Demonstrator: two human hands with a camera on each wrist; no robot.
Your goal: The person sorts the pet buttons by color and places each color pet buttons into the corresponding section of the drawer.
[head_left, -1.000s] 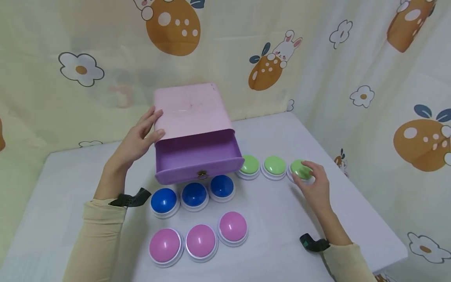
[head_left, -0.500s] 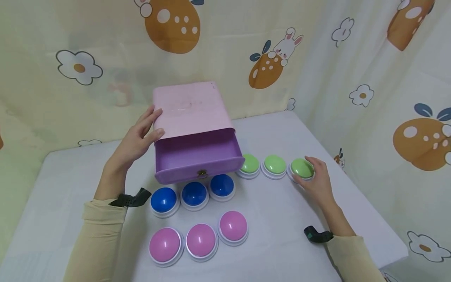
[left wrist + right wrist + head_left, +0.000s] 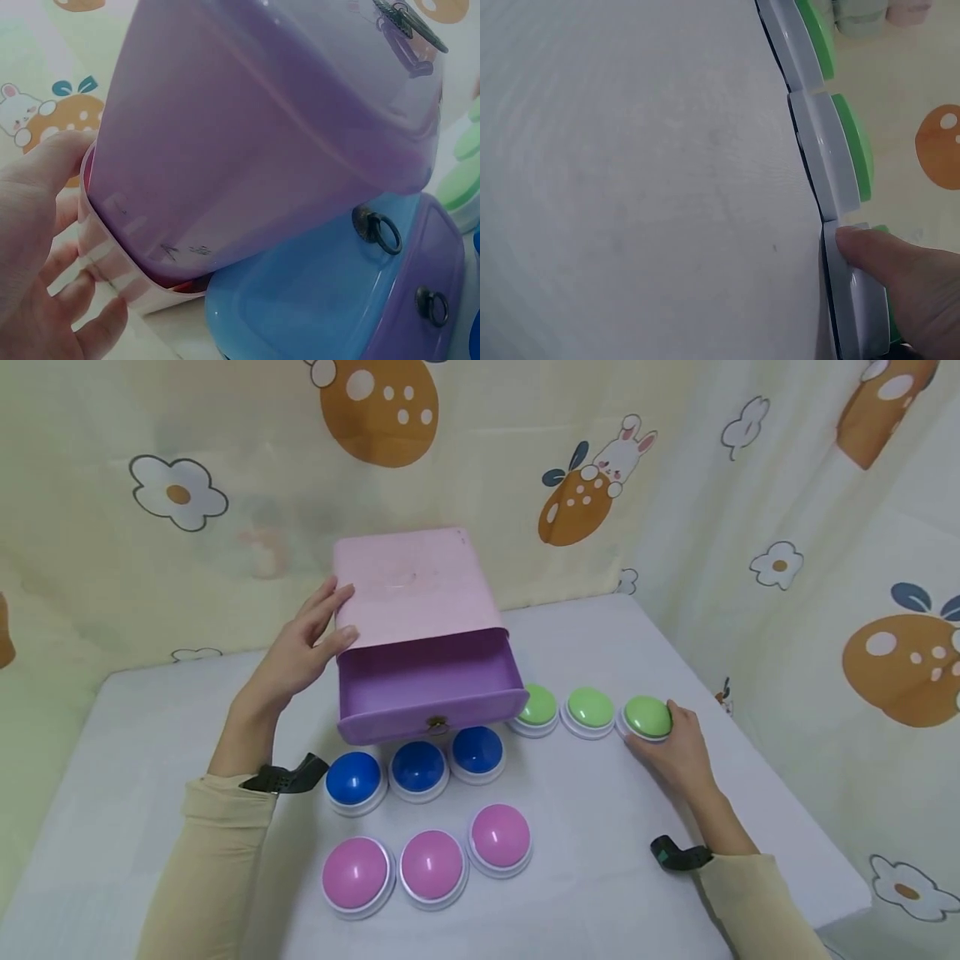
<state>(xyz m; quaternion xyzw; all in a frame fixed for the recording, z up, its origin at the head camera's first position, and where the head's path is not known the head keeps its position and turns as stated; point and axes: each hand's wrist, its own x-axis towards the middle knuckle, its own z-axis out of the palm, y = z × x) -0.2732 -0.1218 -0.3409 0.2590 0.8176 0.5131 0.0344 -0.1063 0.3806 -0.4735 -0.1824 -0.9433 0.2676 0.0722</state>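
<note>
My left hand (image 3: 296, 652) rests against the left side of a pink drawer box (image 3: 412, 581), index finger and thumb at its top edge. Its purple drawer (image 3: 438, 708) is pulled out, with a ring handle on its front. The left wrist view shows a blue drawer (image 3: 300, 285) and another purple drawer (image 3: 416, 322) underneath. On the right, my right hand (image 3: 684, 756) holds the rightmost green buzzer button (image 3: 648, 717) between thumb and fingers. In the right wrist view the thumb (image 3: 889, 255) presses its white base. That button stands on the table.
Two more green buzzers (image 3: 590, 708) stand in line left of the held one. Three blue buzzers (image 3: 417, 767) sit before the drawers, and three pink ones (image 3: 431, 866) nearer me. A white-covered table (image 3: 592, 827) bears everything, with a patterned curtain (image 3: 480, 460) behind.
My right hand has settled further round the right side of the rightmost green buzzer button, its fingers now against it. The left hand stays on the box. The head view has shifted slightly.
</note>
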